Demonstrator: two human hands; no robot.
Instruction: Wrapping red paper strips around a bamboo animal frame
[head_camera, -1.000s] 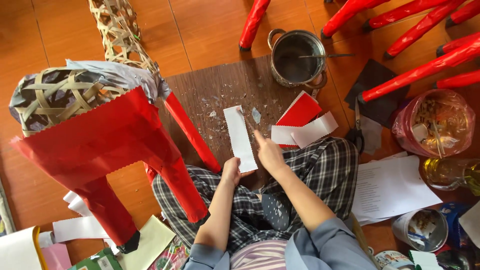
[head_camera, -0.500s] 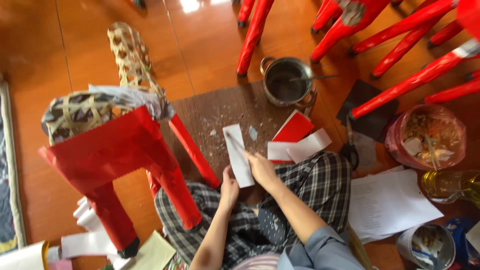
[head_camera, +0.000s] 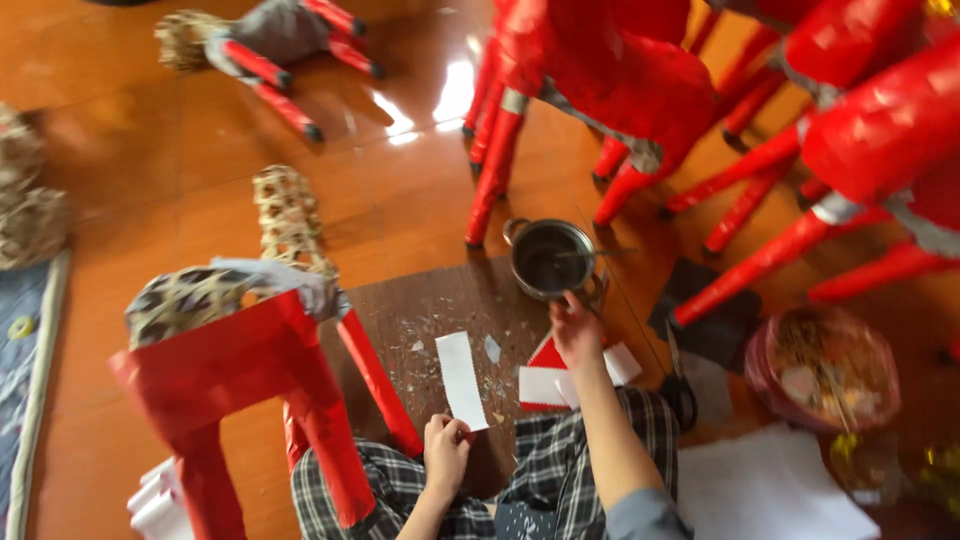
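A white paper strip (head_camera: 461, 379) lies on a dark brown board (head_camera: 420, 310) in front of my crossed legs. My left hand (head_camera: 445, 450) pinches the near end of that strip. My right hand (head_camera: 577, 332) reaches forward to the near rim of a small metal pot (head_camera: 551, 258); its fingers are curled there and I cannot tell whether they hold anything. Red and white paper pieces (head_camera: 545, 383) lie just under my right forearm. A woven bamboo animal frame partly wrapped in red paper (head_camera: 250, 375) stands at my left knee.
Several red paper-covered figures (head_camera: 640, 90) on long legs stand across the back and right. A smaller grey and red one (head_camera: 270, 40) lies at the far left. A clear bag of scraps (head_camera: 830, 365), white sheets (head_camera: 770, 490) and scissors (head_camera: 680, 385) lie at my right.
My right hand left the white strip and reached forward to the pot. The view tilted up, showing more floor and the red figures. My left hand stays on the strip.
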